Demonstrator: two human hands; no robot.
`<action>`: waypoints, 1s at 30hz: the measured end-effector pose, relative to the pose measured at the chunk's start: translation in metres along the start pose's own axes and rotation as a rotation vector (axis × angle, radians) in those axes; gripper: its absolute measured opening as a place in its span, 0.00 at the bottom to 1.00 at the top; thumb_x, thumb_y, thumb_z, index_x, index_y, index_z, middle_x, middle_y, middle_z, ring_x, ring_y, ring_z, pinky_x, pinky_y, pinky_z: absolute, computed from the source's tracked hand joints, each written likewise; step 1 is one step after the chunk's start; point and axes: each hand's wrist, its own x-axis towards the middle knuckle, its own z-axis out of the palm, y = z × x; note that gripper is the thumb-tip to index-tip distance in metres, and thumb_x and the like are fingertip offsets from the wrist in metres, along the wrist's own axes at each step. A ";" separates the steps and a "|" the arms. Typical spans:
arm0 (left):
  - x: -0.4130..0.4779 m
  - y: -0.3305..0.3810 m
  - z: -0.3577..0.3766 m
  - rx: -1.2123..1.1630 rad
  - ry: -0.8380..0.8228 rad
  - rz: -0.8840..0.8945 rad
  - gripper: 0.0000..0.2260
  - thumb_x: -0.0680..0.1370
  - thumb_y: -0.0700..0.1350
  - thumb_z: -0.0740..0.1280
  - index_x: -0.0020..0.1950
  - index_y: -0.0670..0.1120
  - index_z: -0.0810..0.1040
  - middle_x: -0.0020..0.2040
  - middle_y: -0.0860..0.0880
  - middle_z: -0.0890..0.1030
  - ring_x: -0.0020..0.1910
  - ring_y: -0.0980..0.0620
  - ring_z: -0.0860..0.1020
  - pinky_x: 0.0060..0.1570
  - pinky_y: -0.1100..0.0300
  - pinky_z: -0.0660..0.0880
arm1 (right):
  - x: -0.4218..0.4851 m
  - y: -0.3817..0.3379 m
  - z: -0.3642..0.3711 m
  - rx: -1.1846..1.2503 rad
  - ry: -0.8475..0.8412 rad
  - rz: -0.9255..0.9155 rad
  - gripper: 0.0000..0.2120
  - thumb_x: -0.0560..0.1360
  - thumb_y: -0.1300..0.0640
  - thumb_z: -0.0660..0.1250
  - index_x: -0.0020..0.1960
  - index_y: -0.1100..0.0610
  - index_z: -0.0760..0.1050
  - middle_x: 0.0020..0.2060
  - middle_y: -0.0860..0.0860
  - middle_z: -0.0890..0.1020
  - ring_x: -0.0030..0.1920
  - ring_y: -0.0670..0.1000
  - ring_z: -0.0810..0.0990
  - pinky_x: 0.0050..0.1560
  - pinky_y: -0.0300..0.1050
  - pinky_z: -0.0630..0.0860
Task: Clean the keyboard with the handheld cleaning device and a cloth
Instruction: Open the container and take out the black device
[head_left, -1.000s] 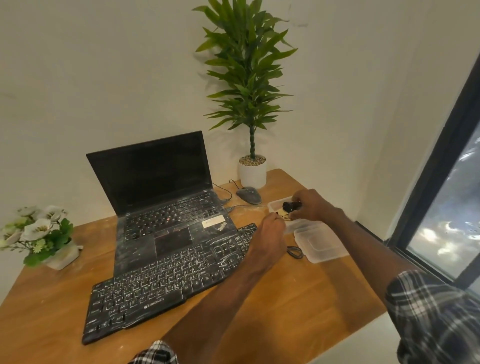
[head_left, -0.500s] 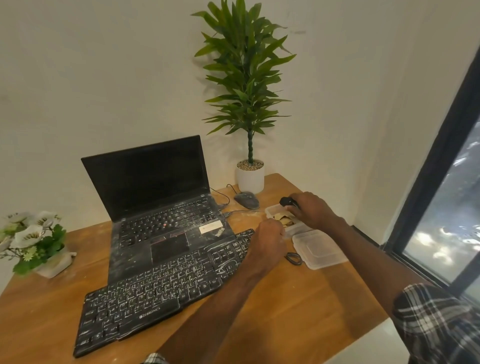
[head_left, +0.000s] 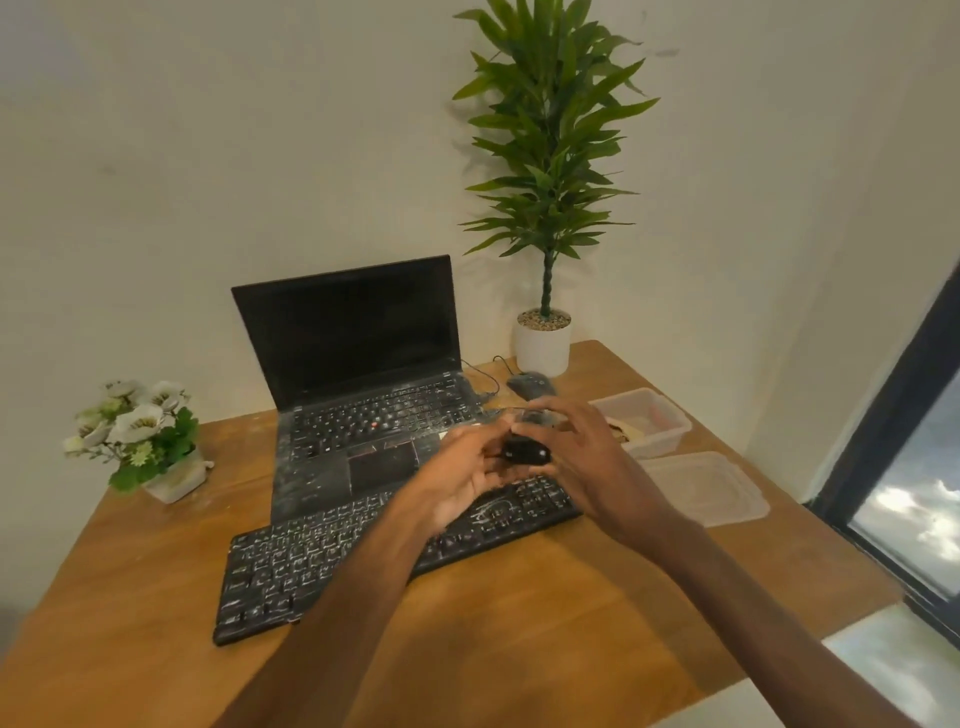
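Observation:
A black external keyboard, streaked with white dust, lies on the wooden desk in front of an open dusty laptop. Above the keyboard's right end both hands meet around a small black handheld cleaning device with a clear upper part. My left hand cups it from the left. My right hand holds it from the right with fingers spread over the top. A yellowish cloth lies in an open clear plastic box at the right.
The box's lid lies on the desk right of the keyboard. A wired mouse and a tall potted plant stand at the back right. A white flower pot sits at the left. A window frame borders the right side.
Both hands have left the plastic box and moved left and nearer, carrying the black device over the keyboard's right end. The camera view has shifted.

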 end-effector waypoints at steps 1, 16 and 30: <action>-0.007 0.002 -0.007 0.002 0.007 0.013 0.14 0.83 0.45 0.67 0.63 0.36 0.80 0.56 0.37 0.86 0.54 0.44 0.86 0.49 0.57 0.84 | -0.002 -0.007 0.004 0.052 0.003 -0.005 0.25 0.78 0.57 0.68 0.75 0.48 0.70 0.76 0.53 0.64 0.76 0.52 0.63 0.70 0.50 0.72; -0.028 -0.012 -0.094 0.191 0.144 0.237 0.19 0.80 0.38 0.73 0.71 0.44 0.77 0.63 0.45 0.84 0.60 0.47 0.85 0.53 0.53 0.84 | 0.052 -0.054 0.062 1.415 -0.204 0.832 0.15 0.81 0.59 0.64 0.65 0.62 0.77 0.59 0.63 0.83 0.57 0.64 0.83 0.52 0.62 0.83; -0.006 -0.011 -0.146 0.465 0.285 0.412 0.20 0.74 0.45 0.80 0.64 0.54 0.82 0.54 0.49 0.85 0.49 0.54 0.81 0.54 0.60 0.81 | 0.092 -0.053 0.123 1.314 -0.116 0.739 0.14 0.78 0.58 0.66 0.62 0.57 0.80 0.37 0.59 0.83 0.29 0.51 0.79 0.21 0.38 0.66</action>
